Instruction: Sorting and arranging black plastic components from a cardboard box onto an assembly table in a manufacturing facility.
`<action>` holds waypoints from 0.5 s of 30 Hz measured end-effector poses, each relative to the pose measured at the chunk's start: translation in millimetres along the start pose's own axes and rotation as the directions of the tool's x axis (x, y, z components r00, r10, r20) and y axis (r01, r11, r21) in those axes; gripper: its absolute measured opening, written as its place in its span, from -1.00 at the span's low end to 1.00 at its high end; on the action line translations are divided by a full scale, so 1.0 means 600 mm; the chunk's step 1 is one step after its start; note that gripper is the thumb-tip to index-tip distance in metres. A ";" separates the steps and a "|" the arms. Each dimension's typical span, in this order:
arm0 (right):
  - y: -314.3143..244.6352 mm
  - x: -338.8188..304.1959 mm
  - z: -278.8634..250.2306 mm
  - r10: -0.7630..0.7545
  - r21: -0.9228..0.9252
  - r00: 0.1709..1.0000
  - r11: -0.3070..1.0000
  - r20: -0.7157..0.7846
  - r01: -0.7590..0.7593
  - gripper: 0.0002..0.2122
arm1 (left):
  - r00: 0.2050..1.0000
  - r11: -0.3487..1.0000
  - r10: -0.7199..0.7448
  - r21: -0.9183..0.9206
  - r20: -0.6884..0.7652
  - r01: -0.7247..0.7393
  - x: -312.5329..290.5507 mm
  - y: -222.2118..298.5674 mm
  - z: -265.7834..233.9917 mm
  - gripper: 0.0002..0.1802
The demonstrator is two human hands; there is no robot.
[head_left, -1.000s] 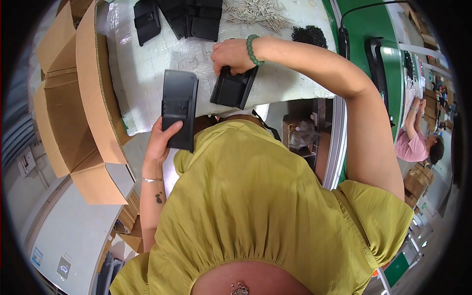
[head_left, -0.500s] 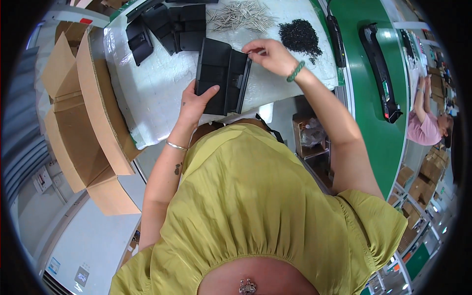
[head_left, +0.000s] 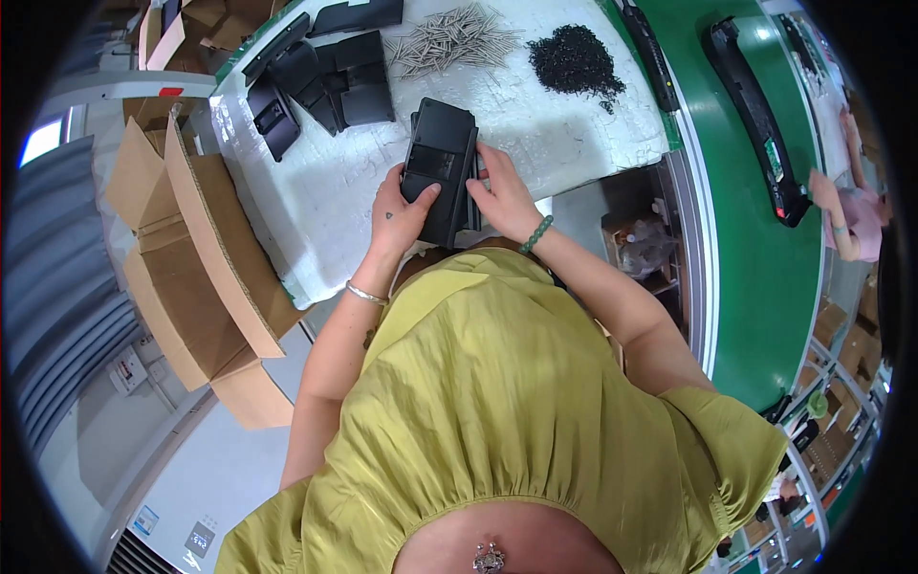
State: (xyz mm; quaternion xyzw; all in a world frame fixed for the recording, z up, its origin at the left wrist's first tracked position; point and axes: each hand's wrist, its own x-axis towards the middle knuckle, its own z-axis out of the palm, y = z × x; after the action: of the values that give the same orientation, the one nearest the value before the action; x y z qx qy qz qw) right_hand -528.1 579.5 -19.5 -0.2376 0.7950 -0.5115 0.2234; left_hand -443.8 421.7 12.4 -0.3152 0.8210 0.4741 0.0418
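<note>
A black plastic panel part (head_left: 438, 163) with a stepped, recessed face is held between both hands at the near edge of the worktable. My left hand (head_left: 400, 212) grips its left side, thumb lying across the face. Along the right edge, my right hand (head_left: 504, 196) has its fingers closed on the same part; whether a small piece sits under those fingertips is hidden. Beyond the part lie a pile of silvery metal pins (head_left: 451, 40) and, to the right, a heap of small black pieces (head_left: 576, 65). More black plastic parts (head_left: 349, 81) rest at the far left.
An opened cardboard box (head_left: 206, 277) stands against the table's left side. The table carries a white wrapped covering (head_left: 335, 206). At right runs a green work surface (head_left: 755, 316) with a long black curved part (head_left: 755, 120). Another person (head_left: 856, 215) is at the far right.
My right hand has come down and left onto the panel part's right edge. The part has turned more upright in view and its face looks different. The whole view has shifted slightly.
</note>
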 end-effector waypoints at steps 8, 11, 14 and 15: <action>-0.051 -0.012 0.000 -0.096 -0.253 0.994 0.964 -0.050 0.080 -0.47 | 0.997 0.996 -0.025 0.082 0.074 0.019 -0.030 -0.003 0.002 -0.23; -0.050 -0.010 0.007 -0.191 -0.311 0.980 0.936 -0.064 0.162 -0.47 | 0.985 0.967 -0.056 -0.236 0.161 0.094 -0.027 0.019 0.001 -0.23; -0.045 0.000 0.017 -0.173 -0.304 0.983 0.941 -0.057 0.148 -0.47 | 0.976 0.924 -0.105 -0.344 0.191 0.167 -0.023 0.011 -0.002 -0.24; -0.046 0.004 0.021 -0.153 -0.276 0.984 0.953 -0.086 0.124 -0.48 | 0.972 0.940 -0.118 -0.292 0.203 0.175 -0.019 0.002 -0.005 -0.26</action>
State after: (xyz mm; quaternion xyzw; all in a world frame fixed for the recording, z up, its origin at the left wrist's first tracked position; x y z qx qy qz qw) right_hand -518.2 559.3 1.1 -0.2934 0.8492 -0.4251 0.1100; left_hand -434.8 425.4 19.2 -0.3334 0.7040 0.6186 0.1027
